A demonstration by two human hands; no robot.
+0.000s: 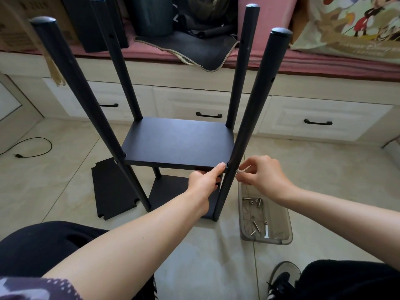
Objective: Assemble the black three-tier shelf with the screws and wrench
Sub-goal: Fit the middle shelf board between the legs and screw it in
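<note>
Nearest the camera: person's dark-trousered knees at bottom left and right, and a black-and-white shoe [281, 282] below the right forearm. Left hand [204, 180] grips the front edge of the middle shelf board [179, 141] at its front-right corner, thumb lying along the top edge, fingers curled under. Right hand [263, 175] is just right of the left hand, w/ the front-right pole [249, 118] between them; its fingertips pinch a small silver item [239, 171] against the pole at board level; cannot tell if it is a screw or the wrench. Directly below the right hand, on the tile floor, sits a clear grey plastic tray [285, 230] holding loose screws [252, 201] at its far end, more screws and a flat silver wrench [266, 230] at its near end. Under the left hand, the bottom shelf board [166, 189] rests on the floor. Left of the left hand, beyond the front-left pole [86, 100], a spare black board [112, 189] w/ notched corners lies flat on the floor. Beyond both hands, the two rear poles [116, 61] rise from the middle board's back corners; all 4 poles stand approx. upright w/ capped tops. Farthest: white drawer units [190, 100] w/ black handles, topped by a pink cushion [303, 63] carrying dark bags and a cartoon-print bag [355, 24]. A black cable [32, 148] lies on the floor far left.
</note>
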